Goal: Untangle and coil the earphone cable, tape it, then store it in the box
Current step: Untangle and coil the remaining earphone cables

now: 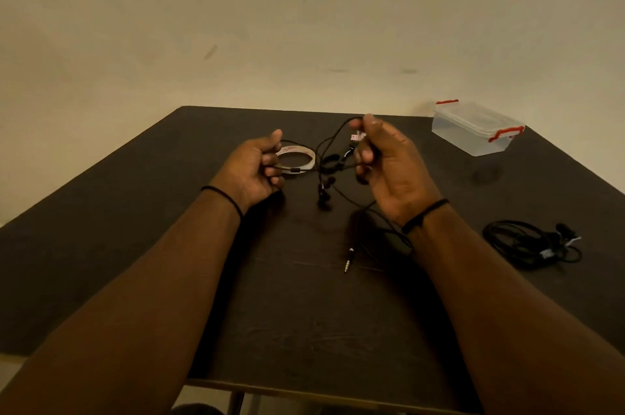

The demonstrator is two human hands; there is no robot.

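Plain room, kind unclear; bare beige wall [304, 25]; dark wooden table [135, 211].

We reach both bare forearms forward from the lower corners, converging toward the middle. Our left hand [258, 166] is curled into a loose fist, thumb on top, fingers folded in toward the palm and pinched closed on a thin black cord. Our right hand [389, 164] sits slightly higher, back toward us, fingertips gathered and pinching the same cord. Each wrist wears a thin black band. The hands are near each other but apart.
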